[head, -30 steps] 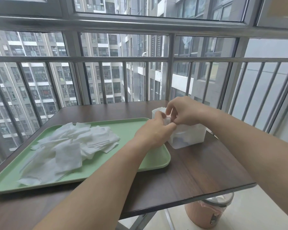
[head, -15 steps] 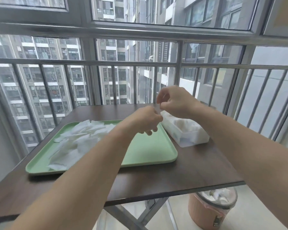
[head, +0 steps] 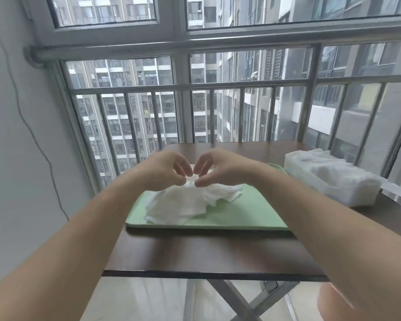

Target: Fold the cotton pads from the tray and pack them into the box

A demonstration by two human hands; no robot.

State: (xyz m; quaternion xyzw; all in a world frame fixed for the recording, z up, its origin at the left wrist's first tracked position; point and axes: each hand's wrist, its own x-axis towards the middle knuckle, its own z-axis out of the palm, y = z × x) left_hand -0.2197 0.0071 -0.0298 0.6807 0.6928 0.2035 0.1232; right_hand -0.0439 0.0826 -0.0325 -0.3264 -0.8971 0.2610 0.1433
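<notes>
- The left hand (head: 164,170) and right hand (head: 219,167) meet fingertip to fingertip, all fingers curled down in a claw. The tips of both touch the top of the heap of cotton pads (head: 183,205). Blur hides whether either grip has actually pinched a pad, so I cannot tell.
- Directly under the grip and spreading toward the person, the pads lie in a loose, rumpled white pile. They are thin soft squares with corners sticking out at odd angles.
- The pile sits on a pale green tray (head: 241,213), smooth, with a low raised rim and rounded corners. Right of the grip and nearer the person, its floor is bare.
- The tray rests on a dark wood-grain surface (head: 195,251). A wide bare strip runs between the tray's near rim and the surface's straight front edge.
- Right of the grip and well apart from it stands the box (head: 347,195), translucent white plastic and rectangular. It is packed to the top with folded white pads and stands close to the surface's right edge.
- Beyond the grip, just past the surface's far edge, a metal railing (head: 218,85) of upright bars closes off the space.
- Left of the grip is a plain pale wall (head: 14,181), and a thin cable (head: 39,145) hangs down it.
</notes>
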